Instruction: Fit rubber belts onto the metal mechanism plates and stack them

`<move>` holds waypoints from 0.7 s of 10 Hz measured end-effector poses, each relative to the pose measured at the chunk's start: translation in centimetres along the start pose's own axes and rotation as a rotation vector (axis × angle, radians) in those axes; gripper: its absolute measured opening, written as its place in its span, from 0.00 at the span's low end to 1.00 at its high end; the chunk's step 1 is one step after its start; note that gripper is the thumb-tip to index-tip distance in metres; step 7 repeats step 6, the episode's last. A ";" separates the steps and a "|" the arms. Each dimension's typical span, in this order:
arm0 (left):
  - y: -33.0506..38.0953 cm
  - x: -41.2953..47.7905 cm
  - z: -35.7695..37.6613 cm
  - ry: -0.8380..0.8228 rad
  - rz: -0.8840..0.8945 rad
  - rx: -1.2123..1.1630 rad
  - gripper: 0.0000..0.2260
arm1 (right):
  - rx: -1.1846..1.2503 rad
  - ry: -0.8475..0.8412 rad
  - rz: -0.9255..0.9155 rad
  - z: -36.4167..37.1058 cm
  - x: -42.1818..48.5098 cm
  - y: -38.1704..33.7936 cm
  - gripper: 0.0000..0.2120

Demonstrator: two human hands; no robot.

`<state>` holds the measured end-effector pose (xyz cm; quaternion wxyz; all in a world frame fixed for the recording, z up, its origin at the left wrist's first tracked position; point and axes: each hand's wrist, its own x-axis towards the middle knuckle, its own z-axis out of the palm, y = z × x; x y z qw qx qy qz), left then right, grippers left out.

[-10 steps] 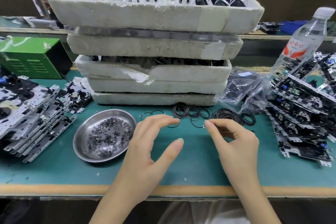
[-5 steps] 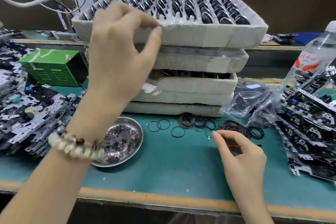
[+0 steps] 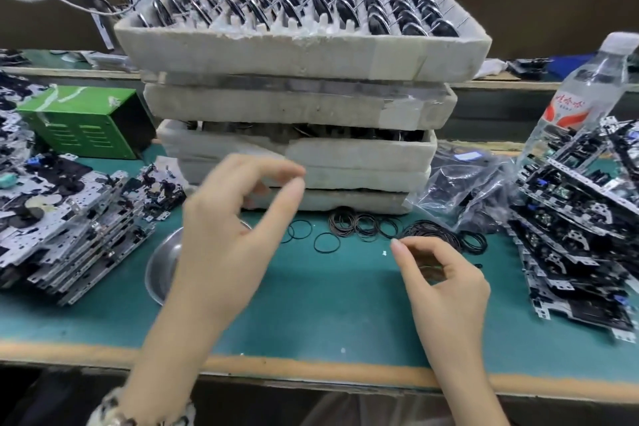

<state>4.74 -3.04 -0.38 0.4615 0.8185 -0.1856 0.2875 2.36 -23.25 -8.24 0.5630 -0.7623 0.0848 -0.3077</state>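
Hovering above the mat (image 3: pixel 328 308), the left hand (image 3: pixel 235 235) sits in front of the foam trays (image 3: pixel 301 97). Its thumb and forefinger tips are almost touching and the other fingers are curled. It's motion-blurred, so can't tell if anything is pinched.

The right hand (image 3: pixel 446 284) is low over the mat. Its forefinger points up-left and the rest are curled in. There's a dark thin line inside the curl, maybe a belt, can't confirm.

The rubber belts (image 3: pixel 363 228) lie loose in a row along the foot of the bottom tray. A denser heap sits at the right end just beyond the right hand, and a single loop lies nearer in, between the hands.

The left stack of plates (image 3: pixel 69 235) is fanned and leaning, its near corner close to the wooden edge strip (image 3: pixel 345 370). The right stack of plates (image 3: pixel 581 235) also leans, its lower corner close to that strip.

The steel dish (image 3: pixel 160 270) is half hidden behind the left hand, just right of the left stack.

Green mat shows from the belts to the front strip, flanked by the two stacks. The foam trays wall off the back.

The plastic bags (image 3: pixel 460 190) are wedged between the trays and the right stack. The water bottle (image 3: pixel 587 90) stands behind that stack. The green box (image 3: pixel 83 124) is back left.
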 end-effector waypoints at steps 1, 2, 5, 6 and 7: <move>-1.0 -2.8 2.4 -0.001 -0.127 -0.208 0.07 | -0.106 -0.013 -0.042 0.1 0.0 0.2 0.06; -1.8 -4.2 4.5 0.017 -0.176 -0.339 0.08 | -0.343 -0.077 -0.125 0.3 -0.1 0.6 0.05; -3.7 -5.3 5.9 0.015 -0.234 -0.383 0.07 | -0.696 -0.212 -0.251 0.9 -0.4 0.6 0.06; -3.6 -5.2 5.9 0.017 -0.314 -0.448 0.07 | -0.495 -0.144 -0.214 0.4 -0.3 -0.7 0.04; -3.6 -5.2 5.9 0.017 -0.314 -0.448 0.07 | -0.495 -0.144 -0.214 0.4 -0.3 -0.7 0.04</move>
